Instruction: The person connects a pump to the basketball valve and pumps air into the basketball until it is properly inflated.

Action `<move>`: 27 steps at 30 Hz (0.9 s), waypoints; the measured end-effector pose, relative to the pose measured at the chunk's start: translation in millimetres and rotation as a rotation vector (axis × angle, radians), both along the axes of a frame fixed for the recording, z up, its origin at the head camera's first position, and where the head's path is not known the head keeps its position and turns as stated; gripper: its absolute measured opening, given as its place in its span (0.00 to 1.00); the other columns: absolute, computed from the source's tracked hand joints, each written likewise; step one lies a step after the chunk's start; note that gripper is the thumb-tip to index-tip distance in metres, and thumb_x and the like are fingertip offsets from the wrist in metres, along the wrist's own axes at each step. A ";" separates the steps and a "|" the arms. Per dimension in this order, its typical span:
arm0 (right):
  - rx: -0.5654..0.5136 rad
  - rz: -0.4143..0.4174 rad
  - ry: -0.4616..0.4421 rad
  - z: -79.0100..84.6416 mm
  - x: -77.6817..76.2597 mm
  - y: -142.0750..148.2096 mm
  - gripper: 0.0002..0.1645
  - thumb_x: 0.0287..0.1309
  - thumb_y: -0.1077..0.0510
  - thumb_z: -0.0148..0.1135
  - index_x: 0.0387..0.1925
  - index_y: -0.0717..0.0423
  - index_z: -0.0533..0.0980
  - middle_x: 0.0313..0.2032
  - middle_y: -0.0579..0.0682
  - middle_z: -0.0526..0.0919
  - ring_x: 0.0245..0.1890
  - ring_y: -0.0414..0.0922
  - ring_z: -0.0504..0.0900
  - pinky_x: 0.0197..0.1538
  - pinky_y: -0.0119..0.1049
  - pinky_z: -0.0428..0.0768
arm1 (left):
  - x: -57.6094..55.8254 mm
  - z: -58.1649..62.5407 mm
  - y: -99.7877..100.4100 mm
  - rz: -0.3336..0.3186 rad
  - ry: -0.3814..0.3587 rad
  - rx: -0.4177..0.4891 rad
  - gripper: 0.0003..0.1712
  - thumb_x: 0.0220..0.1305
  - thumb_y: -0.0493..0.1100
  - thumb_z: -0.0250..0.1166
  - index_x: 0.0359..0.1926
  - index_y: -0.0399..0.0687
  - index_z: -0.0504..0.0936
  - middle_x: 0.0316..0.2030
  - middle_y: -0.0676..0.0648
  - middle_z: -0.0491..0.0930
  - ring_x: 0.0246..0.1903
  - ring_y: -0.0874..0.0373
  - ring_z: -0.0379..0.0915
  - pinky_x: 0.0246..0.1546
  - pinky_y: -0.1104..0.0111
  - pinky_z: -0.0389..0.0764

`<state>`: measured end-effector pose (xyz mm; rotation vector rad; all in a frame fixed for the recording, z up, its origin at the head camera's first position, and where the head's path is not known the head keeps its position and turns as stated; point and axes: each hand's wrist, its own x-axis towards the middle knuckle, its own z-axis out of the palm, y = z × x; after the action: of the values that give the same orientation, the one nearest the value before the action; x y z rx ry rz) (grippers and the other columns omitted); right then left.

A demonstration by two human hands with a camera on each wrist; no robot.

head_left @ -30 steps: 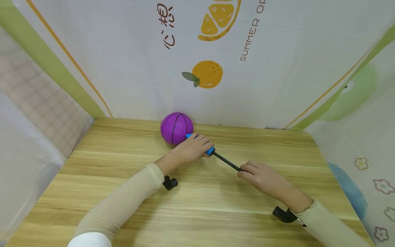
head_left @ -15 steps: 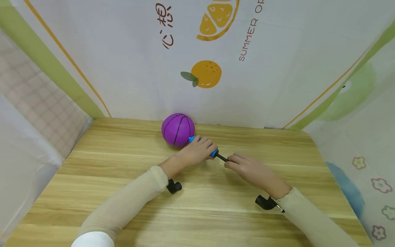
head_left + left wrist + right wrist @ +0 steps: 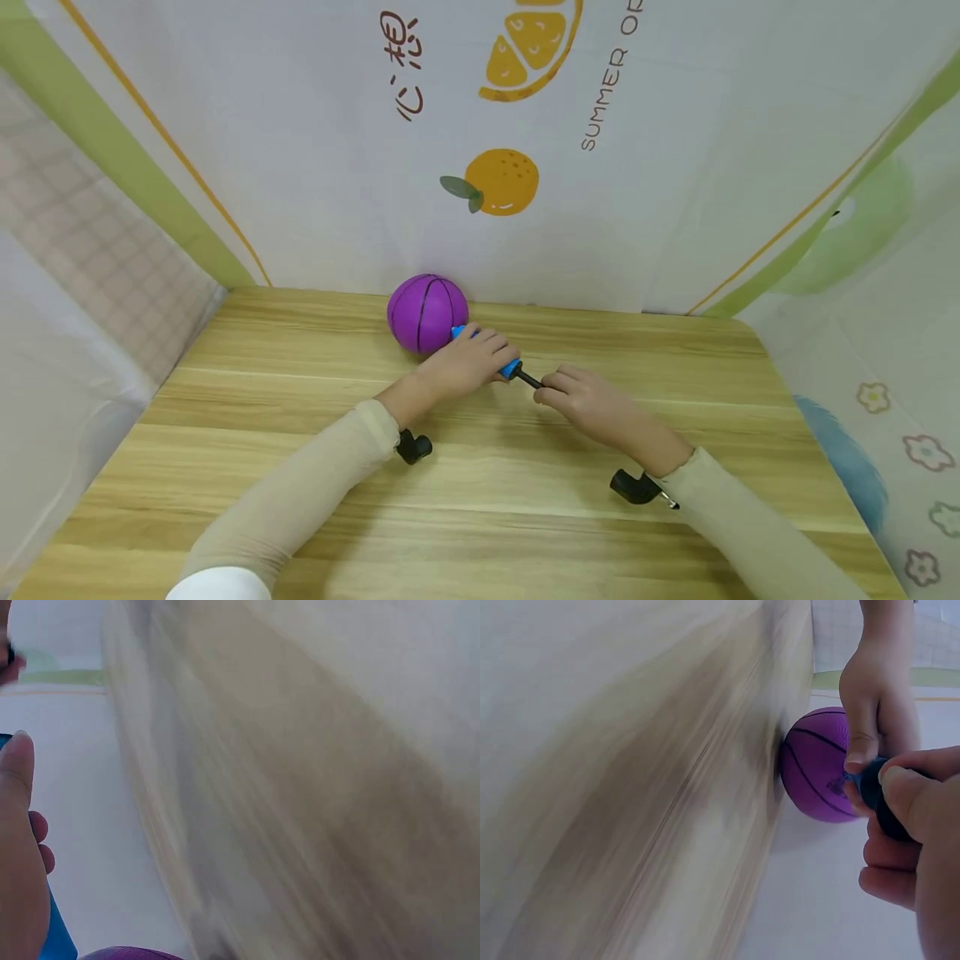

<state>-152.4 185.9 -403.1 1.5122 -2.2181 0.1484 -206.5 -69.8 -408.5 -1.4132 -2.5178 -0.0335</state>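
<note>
A purple ball point(image 3: 426, 315) with black seam lines sits at the back of the wooden table. My left hand point(image 3: 465, 362) grips the blue barrel point(image 3: 511, 369) of a ball pump, whose far end meets the ball's right side. Out of the barrel's near end comes a short length of black rod point(image 3: 528, 379). My right hand point(image 3: 588, 404) curls round the pump's black handle point(image 3: 894, 819), mostly hidden by the fingers in the head view. In the left wrist view, the left hand point(image 3: 19, 847) wraps the blue barrel, with the ball's edge below.
Behind the table's back edge hangs a white cloth point(image 3: 600, 233) printed with oranges and lettering. More cloth closes in the left and right sides. A black wrist camera mount point(image 3: 636, 487) juts from the right sleeve, another point(image 3: 414, 447) from the left.
My right hand has moved left and away from me, sliding most of the black rod into the blue barrel. The ball and left hand shifted slightly right, then back.
</note>
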 end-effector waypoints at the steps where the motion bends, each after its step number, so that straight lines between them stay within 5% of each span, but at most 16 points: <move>1: -0.005 0.006 -0.002 1.2 2.9 4.0 0.13 0.52 0.70 0.72 0.40 0.57 0.81 0.38 0.49 0.82 0.36 0.43 0.79 0.38 0.32 0.80 | -0.9 0.3 -1.1 0.001 0.005 0.001 0.15 0.71 0.54 0.63 0.52 0.54 0.75 0.50 0.53 0.78 0.53 0.53 0.73 0.60 0.57 0.69; 4: -0.022 0.022 -0.001 4.6 13.2 17.4 0.04 0.67 0.66 0.62 0.40 0.58 0.81 0.37 0.49 0.82 0.35 0.44 0.78 0.38 0.33 0.81 | -2.5 1.3 -3.5 -0.003 0.016 0.002 0.16 0.71 0.54 0.64 0.53 0.54 0.75 0.48 0.53 0.78 0.52 0.53 0.73 0.59 0.57 0.70; 8: -0.046 0.041 0.010 10.6 27.4 32.1 0.24 0.82 0.58 0.36 0.40 0.58 0.80 0.37 0.49 0.81 0.35 0.43 0.77 0.37 0.33 0.80 | -3.3 1.9 -5.2 -0.011 0.009 0.016 0.16 0.70 0.53 0.64 0.53 0.54 0.76 0.48 0.53 0.78 0.52 0.53 0.73 0.59 0.58 0.70; 12: -0.051 0.031 0.007 15.3 34.8 38.3 0.29 0.83 0.56 0.31 0.40 0.58 0.81 0.38 0.48 0.81 0.35 0.43 0.77 0.37 0.32 0.80 | -3.2 2.4 -3.7 -0.004 -0.009 0.018 0.16 0.70 0.53 0.65 0.53 0.53 0.76 0.48 0.51 0.78 0.53 0.52 0.73 0.60 0.57 0.70; 14: -0.039 0.015 -0.006 15.7 34.2 37.8 0.26 0.82 0.57 0.35 0.41 0.58 0.81 0.39 0.48 0.81 0.36 0.43 0.77 0.38 0.32 0.81 | -2.8 2.4 -1.4 0.000 -0.024 0.014 0.17 0.70 0.52 0.65 0.53 0.52 0.76 0.48 0.51 0.77 0.53 0.51 0.73 0.60 0.56 0.69; 18: -0.002 -0.030 -0.038 13.5 27.2 31.1 0.05 0.68 0.64 0.60 0.43 0.57 0.81 0.40 0.48 0.82 0.38 0.43 0.78 0.39 0.33 0.81 | -1.5 1.8 4.6 0.020 -0.036 -0.012 0.18 0.72 0.53 0.64 0.55 0.50 0.75 0.50 0.49 0.77 0.54 0.50 0.72 0.62 0.54 0.68; 21: 0.015 -0.053 -0.037 11.3 19.3 21.3 0.15 0.51 0.69 0.72 0.42 0.57 0.81 0.39 0.48 0.81 0.37 0.42 0.78 0.39 0.31 0.81 | -0.3 1.0 7.8 0.033 -0.038 -0.027 0.18 0.72 0.53 0.63 0.55 0.51 0.75 0.52 0.49 0.77 0.55 0.50 0.71 0.63 0.53 0.67; 27: 0.039 -0.050 -0.024 7.2 1.5 -1.7 0.15 0.54 0.72 0.71 0.42 0.57 0.81 0.40 0.48 0.82 0.38 0.42 0.79 0.41 0.31 0.81 | 1.8 -1.2 9.3 0.035 -0.042 -0.057 0.19 0.74 0.54 0.60 0.57 0.50 0.74 0.52 0.48 0.76 0.56 0.49 0.71 0.65 0.51 0.65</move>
<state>-150.9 184.2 -396.0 1.4809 -2.2882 0.1095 -204.7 -60.5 -409.7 -1.4030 -2.5968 0.0151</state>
